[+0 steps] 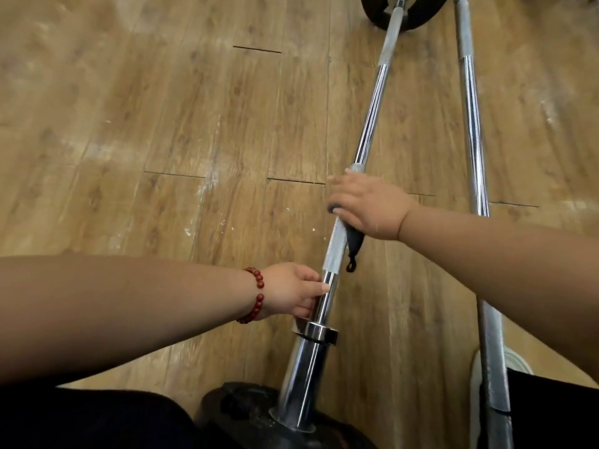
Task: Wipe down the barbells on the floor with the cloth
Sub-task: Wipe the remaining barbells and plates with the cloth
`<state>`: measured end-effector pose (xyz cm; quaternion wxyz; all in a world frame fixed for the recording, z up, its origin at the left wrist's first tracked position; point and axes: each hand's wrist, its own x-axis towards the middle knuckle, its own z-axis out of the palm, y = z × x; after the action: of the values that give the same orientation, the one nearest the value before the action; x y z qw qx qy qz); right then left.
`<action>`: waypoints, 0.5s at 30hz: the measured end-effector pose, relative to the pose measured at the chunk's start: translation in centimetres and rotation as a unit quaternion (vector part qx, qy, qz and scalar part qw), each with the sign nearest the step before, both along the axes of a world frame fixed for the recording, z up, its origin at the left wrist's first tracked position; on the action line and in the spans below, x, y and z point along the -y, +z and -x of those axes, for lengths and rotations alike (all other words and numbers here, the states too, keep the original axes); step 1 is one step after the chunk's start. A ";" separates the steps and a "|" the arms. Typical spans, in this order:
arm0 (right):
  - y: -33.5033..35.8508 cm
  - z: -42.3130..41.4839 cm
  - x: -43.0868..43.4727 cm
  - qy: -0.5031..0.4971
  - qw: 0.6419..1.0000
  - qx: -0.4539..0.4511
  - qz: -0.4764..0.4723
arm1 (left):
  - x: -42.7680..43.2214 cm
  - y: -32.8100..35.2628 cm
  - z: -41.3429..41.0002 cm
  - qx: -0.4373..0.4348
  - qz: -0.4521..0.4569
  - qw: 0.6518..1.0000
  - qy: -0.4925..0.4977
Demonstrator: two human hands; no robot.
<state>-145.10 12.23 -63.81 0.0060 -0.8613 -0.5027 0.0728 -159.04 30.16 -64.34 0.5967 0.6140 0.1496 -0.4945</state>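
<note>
Barbell (366, 147) running lower centre to top, right hand (366, 205) clenching dark cloth (353, 244) around it, left hand (298, 293) grasping shaft above collar (319, 332), second bar (471, 131) close right, bare wooden floor (162, 124) left.

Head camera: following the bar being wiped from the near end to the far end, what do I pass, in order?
Near weight plate → collar → left hand on smooth chrome → right hand pressing the dark cloth on the knurled grip → bare chrome shaft → far knurled section → far weight plate.
</note>
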 end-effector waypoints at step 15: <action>-0.4 0.6 0.6 -0.030 0.998 0.037 -0.051 | 0.4 0.3 0.4 -0.005 -0.028 0.999 0.016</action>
<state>-145.67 11.58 -64.16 0.0332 -0.8766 -0.4798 0.0148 -159.47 29.76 -64.02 0.5867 0.6255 0.1757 -0.4833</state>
